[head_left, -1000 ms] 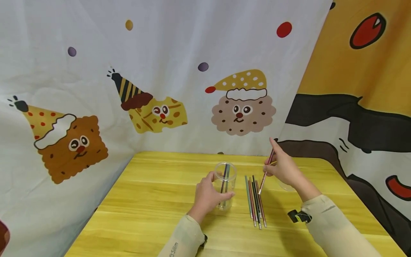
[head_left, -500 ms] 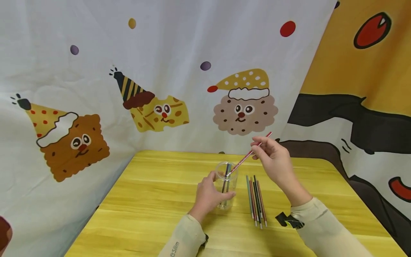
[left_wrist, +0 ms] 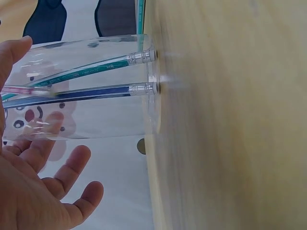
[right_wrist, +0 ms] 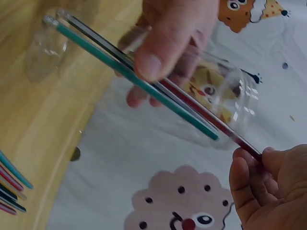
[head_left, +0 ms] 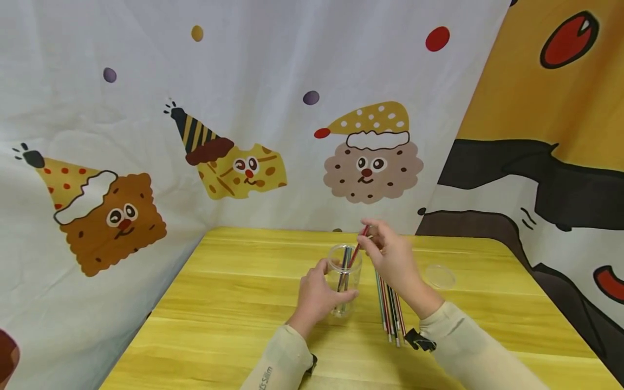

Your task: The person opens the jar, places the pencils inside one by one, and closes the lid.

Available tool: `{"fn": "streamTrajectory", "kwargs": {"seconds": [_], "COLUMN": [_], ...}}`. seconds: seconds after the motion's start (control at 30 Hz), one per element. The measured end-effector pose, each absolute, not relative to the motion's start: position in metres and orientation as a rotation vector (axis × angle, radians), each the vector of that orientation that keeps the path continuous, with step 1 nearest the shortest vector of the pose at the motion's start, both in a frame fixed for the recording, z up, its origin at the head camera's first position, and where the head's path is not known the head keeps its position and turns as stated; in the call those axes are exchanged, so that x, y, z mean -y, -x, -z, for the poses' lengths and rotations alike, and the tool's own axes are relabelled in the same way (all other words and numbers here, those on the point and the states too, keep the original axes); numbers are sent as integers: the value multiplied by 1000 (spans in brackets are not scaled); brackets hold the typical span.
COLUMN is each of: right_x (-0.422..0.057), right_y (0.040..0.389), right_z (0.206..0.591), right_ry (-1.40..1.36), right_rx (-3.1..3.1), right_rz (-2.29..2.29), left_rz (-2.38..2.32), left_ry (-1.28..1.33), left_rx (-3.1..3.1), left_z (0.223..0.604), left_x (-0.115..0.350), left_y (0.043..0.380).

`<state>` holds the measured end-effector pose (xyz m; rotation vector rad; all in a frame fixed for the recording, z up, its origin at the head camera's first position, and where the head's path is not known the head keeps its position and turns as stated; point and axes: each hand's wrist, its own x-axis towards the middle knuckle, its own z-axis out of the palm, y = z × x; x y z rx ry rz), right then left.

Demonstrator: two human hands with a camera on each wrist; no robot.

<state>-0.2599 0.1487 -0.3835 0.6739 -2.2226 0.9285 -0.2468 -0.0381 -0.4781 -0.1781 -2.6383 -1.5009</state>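
Note:
A clear plastic jar [head_left: 355,280] stands upright on the wooden table, gripped by my left hand [head_left: 319,292] with thumb on the near side and fingers behind. Inside lean a green pencil [left_wrist: 91,70] and a dark blue pencil [left_wrist: 96,94], eraser ends on the bottom. Above the mouth, my right hand [head_left: 396,261] pinches a red pencil [right_wrist: 206,112] near its top end between thumb and fingers. That pencil slants through the opening, and its lower end shows partway down the jar in the left wrist view.
To the right of the jar lies a bundle of several pencils [head_left: 390,309], partly covered by the right hand. A round clear lid [head_left: 440,277] lies farther right. Behind the table [head_left: 234,303] hangs a printed cloth [head_left: 253,65].
My right hand has carried the red pencil left from above the bundle to the jar, and its lower end has gone into the mouth. My left hand stays on the jar.

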Motion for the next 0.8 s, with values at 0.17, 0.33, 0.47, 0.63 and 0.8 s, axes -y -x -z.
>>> {"fn": "streamTrajectory", "kwargs": {"seconds": [0.17,0.33,0.47,0.63,0.8], "right_x": [-142,-138,-136,-135,-135], "right_y": [260,257,255,255,255], "right_z": [394,398,395,388,388], "right_ry": [-693,-692,-698,-710,-727], "right_rx": [2278,2355,2405,2482,2493], "right_rz": [-863,-740,-690,-684,-694], "left_rz": [1484,1489,1495,1486,1474], "left_ry": [191,195,202,202,210], "left_rx": [2644,2649,2646,2651,2652], "left_z": [480,481,481,481,482], "left_x": [38,38,38,39,39], "left_y": [249,249,249,249,249]}}
